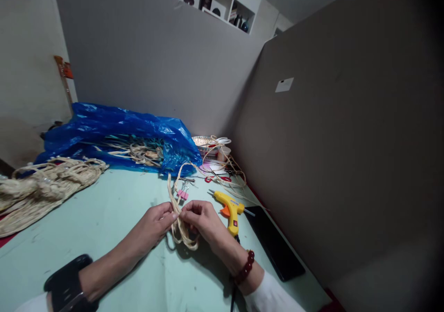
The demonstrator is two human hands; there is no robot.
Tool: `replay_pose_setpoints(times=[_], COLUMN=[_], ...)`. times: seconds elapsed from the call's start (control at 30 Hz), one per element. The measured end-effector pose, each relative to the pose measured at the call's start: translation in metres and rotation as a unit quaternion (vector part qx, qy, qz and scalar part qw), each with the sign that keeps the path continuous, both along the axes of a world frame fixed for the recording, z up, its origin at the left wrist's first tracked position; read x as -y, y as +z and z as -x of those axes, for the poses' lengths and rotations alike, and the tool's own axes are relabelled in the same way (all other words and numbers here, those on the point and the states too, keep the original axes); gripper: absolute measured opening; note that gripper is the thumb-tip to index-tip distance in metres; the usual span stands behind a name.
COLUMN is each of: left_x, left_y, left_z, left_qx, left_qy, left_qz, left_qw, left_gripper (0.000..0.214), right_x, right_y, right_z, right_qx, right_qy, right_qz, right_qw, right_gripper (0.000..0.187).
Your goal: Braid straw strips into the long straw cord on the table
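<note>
Head view showed both hands at work over the table, and the cord, a pale looped bundle, was between them, left of the glue gun. The left hand had its grip pressed together, thumb and fingers pinching the cord from its left side. The right hand, nearer the gun, pinched the same bundle with thumb and forefinger, the two sets of fingertips just beside each other. Whether the lower loops touched the table could not be told. The gun lay on its side, its nozzle pointing left, a glue stick jutting from its rear. Left of the gun and slightly beyond it lay a pink clip; just beyond it lay red handles, with loose strands looping about there. Right of the gun, and reaching nearer the wearer, was a black tablet. Beyond the gun to the left, a blue bag lay open with pale strands inside, and farthest left of it sat a woven pile.
</note>
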State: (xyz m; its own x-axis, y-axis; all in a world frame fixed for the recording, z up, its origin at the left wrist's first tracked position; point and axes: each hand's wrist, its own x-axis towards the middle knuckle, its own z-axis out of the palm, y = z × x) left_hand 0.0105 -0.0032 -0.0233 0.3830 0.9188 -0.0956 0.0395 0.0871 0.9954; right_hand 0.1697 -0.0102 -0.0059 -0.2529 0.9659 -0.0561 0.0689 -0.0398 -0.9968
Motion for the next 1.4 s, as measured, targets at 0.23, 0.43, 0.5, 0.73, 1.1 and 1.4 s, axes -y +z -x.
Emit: replay_pose_setpoints(times=[0.23, 0.43, 0.5, 0.73, 1.1, 1.4], left_x=[-0.005, 0.000, 0.002, 0.003, 0.007, 0.000], left_y=[-0.007, -0.002, 0.001, 0.003, 0.016, 0.004], left_z=[0.003, -0.001, -0.001, 0.000, -0.004, 0.001], left_qx=[0.038, 0.026, 0.023, 0.019, 0.033, 0.042], left_qy=[0.017, 0.028, 0.026, 0.039, 0.036, -0.005], left_qz=[0.064, 0.046, 0.044, 0.039, -0.004, 0.015], left_qw=[0.997, 0.998, 0.998, 0.998, 0.999, 0.999], left_gripper=[0.044, 0.045, 0.046, 0.039, 0.036, 0.039], right_x=[0.002, 0.004, 0.005, 0.010, -0.003, -0.001], right_y=[0.004, 0.000, -0.001, 0.009, -0.008, -0.003], right_z=[0.000, 0.003, 0.004, 0.004, -0.002, 0.003], right_qx=[0.117, 0.249, 0.249, 0.188, 0.030, 0.030], right_qy=[-0.013, -0.081, -0.076, -0.029, -0.006, -0.022], right_qz=[-0.103, -0.189, -0.205, -0.167, -0.043, 0.002], right_qw=[0.988, 0.947, 0.943, 0.967, 0.999, 0.999], right_gripper=[0.004, 0.006, 0.007, 0.006, 0.026, 0.010])
